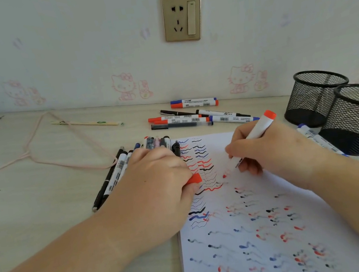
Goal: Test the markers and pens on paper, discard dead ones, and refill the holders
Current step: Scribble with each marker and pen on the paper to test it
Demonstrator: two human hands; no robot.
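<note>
— Head view: right hand (270, 151) wrapped round the red marker (254, 139), tip down on the paper (250, 231), barrel slanting up and away toward the holders (346, 111).

— Left hand (155, 178)?

— Pinching the red cap (194, 178), just left of the tip. Nearer hand for recapping, probably; pile of pens (118, 173) beneath it on the bench (31, 210).

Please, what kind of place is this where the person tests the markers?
Probably a desk in a home, perhaps a child's room. The wallpaper carries pink cartoon cats, a wall socket sits just above the pale wooden desk, and two black mesh pen holders stand at the right.
</note>
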